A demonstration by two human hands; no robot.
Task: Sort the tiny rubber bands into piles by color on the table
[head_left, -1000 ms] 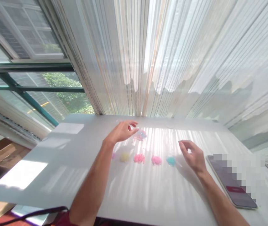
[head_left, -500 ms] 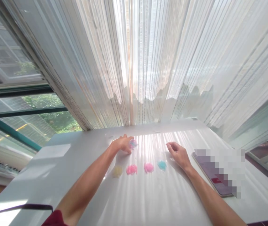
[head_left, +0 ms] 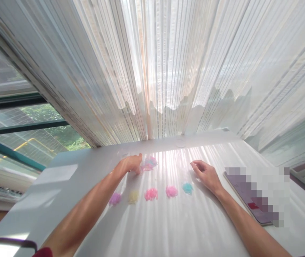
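Small piles of coloured pieces lie in a row on the white table [head_left: 152, 228]: purple [head_left: 115, 198], yellow [head_left: 133, 196], red-pink [head_left: 151, 194], pink [head_left: 171, 191] and teal [head_left: 187, 188]. Behind them is a mixed pink and blue pile [head_left: 150, 162]. My left hand [head_left: 135, 163] touches the left edge of that mixed pile, fingers pointing down; whether they hold a piece is too small to tell. Over the table to the right, behind the teal pile, my right hand [head_left: 202, 171] is curled with thumb and fingertips together; anything between them is too small to make out.
A tablet or phone [head_left: 248, 200], partly pixelated, lies at the right of the table. Sheer striped curtains [head_left: 163, 71] hang along the back edge. An open window with a green frame [head_left: 24, 127] is at the left. A dark curved strap or rim shows at the bottom left.
My left hand has moved left from the mixed pile's top to its left side, uncovering more of it. The purple pile has come into view beside my forearm. The view has shifted slightly.
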